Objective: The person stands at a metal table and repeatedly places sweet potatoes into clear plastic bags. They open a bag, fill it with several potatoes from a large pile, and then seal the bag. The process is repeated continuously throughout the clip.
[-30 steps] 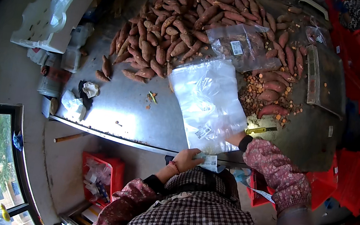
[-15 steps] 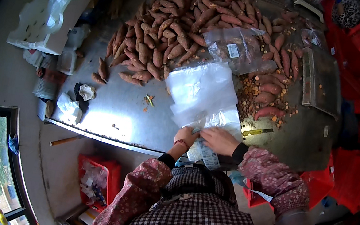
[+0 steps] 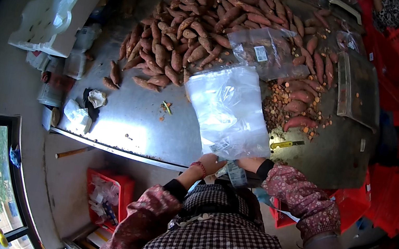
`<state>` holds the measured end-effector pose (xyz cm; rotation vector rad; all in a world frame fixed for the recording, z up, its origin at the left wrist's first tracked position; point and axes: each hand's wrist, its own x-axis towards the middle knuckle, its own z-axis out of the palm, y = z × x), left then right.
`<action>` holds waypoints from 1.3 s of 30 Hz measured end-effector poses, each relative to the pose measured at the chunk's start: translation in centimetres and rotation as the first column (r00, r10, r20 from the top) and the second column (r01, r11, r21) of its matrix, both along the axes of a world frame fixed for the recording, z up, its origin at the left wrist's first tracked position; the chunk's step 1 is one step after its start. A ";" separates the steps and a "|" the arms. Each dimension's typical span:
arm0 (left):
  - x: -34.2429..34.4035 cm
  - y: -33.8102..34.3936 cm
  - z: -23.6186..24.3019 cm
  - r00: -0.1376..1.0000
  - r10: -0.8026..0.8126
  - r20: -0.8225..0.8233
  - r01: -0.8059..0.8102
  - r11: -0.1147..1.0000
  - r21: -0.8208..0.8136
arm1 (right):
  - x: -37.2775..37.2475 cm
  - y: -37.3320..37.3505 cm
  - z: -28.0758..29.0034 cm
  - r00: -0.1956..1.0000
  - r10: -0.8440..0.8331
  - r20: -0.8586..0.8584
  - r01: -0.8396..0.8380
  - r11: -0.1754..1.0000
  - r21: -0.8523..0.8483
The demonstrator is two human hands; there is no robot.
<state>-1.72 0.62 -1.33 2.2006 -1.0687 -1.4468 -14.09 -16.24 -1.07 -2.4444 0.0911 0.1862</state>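
A heap of sweet potatoes (image 3: 216, 27) covers the metal table (image 3: 146, 126); a red crate (image 3: 105, 198) sits below.

We noted the table (image 3: 145, 131) as bare sheet metal, dull grey but glaring white near its front edge. The bag (image 3: 228, 111) under the left hand (image 3: 211, 164) and right hand (image 3: 251, 163) was thin clear plastic, milky, creased and glossy. The sweet potatoes (image 3: 198, 34) heaped toward the far edge had matt, rough, reddish-brown skins. Our sleeves (image 3: 303, 200) were soft printed cloth, the apron checked woven fabric. The crate (image 3: 105, 196) under the front edge looked like hard red plastic.
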 end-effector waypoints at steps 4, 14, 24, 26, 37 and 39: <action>-0.9 -2.5 -1.5 0.950 0.240 -0.201 -0.238 0.971 0.036 | -0.5 -0.8 -4.9 0.990 0.141 -0.027 -0.143 0.983 -0.114; -4.8 3.1 4.9 0.996 -0.083 0.045 0.094 0.857 -0.507 | 1.5 -5.2 -4.4 0.972 -0.181 -0.153 0.177 0.983 -0.039; -0.2 -0.7 9.9 0.848 -0.257 -0.463 0.118 0.944 -0.307 | 9.5 -9.3 4.5 0.869 0.206 -0.451 -0.257 0.965 -0.055; -0.4 -0.9 10.5 0.891 -0.284 -0.354 0.095 0.880 -0.466 | 8.7 -9.4 3.3 0.884 0.208 -0.419 -0.244 0.969 -0.032; 0.2 -1.6 1.6 0.983 0.183 0.012 -0.178 0.968 -0.179 | 7.4 -11.8 2.0 0.924 -0.160 -0.347 0.173 0.985 0.007; 0.3 -0.7 -1.3 0.953 0.291 -0.089 -0.302 0.940 -0.157 | 7.9 -12.1 2.2 0.936 -0.344 0.077 0.348 0.869 -0.352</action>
